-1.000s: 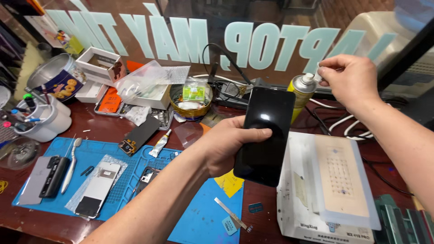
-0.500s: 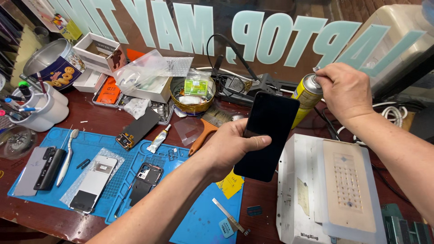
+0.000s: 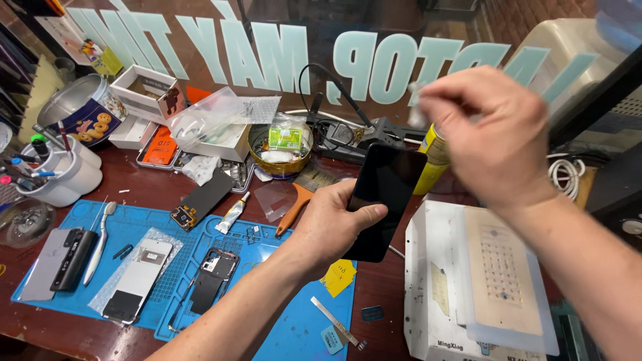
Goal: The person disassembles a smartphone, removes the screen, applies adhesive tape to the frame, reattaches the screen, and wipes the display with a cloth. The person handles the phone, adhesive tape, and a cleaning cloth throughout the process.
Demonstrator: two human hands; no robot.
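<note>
Left hand (image 3: pixel 332 224) is gripping a black phone (image 3: pixel 382 200) by its lower edge, holding it tilted up in the middle of the frame over the blue mat (image 3: pixel 281 334). Right hand (image 3: pixel 491 130) is hovering blurry at upper right, fingers pinching something small and pale, can't tell what. That one-sided grip is looking risky, the phone might be slipping onto the cluttered tabletop (image 3: pixel 381 294), or bumping the yellow spray can (image 3: pixel 433 157) behind it

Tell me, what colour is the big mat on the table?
Blue: the mat shows best in the head view.
</note>
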